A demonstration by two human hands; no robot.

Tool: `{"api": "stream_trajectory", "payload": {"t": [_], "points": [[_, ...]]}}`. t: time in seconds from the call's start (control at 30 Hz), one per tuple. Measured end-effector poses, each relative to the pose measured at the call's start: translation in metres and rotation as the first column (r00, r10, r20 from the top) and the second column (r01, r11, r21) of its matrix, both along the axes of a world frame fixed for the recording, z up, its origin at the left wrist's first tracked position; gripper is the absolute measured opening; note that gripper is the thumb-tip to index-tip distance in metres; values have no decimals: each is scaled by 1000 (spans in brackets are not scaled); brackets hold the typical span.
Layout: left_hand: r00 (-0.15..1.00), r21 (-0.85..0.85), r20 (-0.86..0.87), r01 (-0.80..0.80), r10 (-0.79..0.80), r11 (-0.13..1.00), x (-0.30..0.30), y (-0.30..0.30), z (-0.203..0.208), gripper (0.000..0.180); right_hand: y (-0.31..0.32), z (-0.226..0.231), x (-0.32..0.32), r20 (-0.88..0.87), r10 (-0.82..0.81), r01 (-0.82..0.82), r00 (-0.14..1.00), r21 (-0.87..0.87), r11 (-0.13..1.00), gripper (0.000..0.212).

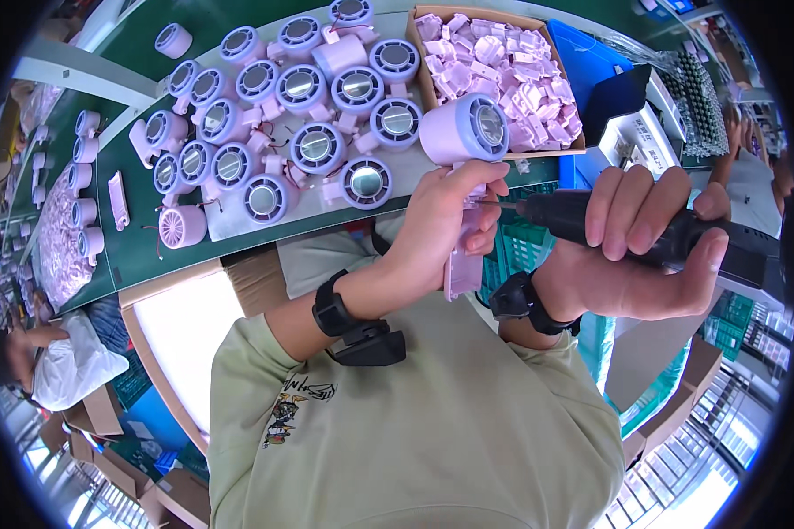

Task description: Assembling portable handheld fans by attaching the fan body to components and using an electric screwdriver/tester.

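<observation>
My left hand (432, 216) is closed around the handle of a pink handheld fan (450, 134), whose round head with a lilac rim points up and to the right. Below my fingers the handle's lower end shows as an open shell. In my right hand (635, 234) lies a black electric screwdriver (560, 214), held level with fingers over its top. Its thin bit reaches left to the handle, beside my left fingers. Whether a screw sits at the tip is too small to tell.
Several similar fan heads (318, 147) with loose wires cover a grey mat on the green table. A cardboard tray (420, 66) of pink plastic parts stands at the back, with a blue bin (582, 57) and a white box (646, 141) rightward. A person (71, 357) sits far left.
</observation>
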State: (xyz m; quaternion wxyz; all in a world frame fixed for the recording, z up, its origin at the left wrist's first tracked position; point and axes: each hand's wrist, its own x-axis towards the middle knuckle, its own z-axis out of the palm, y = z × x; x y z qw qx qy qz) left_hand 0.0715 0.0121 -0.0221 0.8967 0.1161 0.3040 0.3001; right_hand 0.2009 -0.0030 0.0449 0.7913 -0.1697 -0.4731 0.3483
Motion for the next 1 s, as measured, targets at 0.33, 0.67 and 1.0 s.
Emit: {"api": "stream_trajectory", "payload": {"t": [0.33, 0.67, 1.0], "points": [[999, -14, 10, -38, 38, 999, -1, 1, 0, 25, 0, 1, -1, -17, 32, -32, 999, 16, 999, 28], [996, 6, -20, -82, 82, 997, 0, 1, 8, 26, -1, 0, -7, -35, -23, 22, 999, -21, 1000, 29], [999, 32, 39, -39, 37, 999, -5, 5, 3, 25, 0, 3, -5, -42, 7, -5, 999, 49, 999, 31]]}}
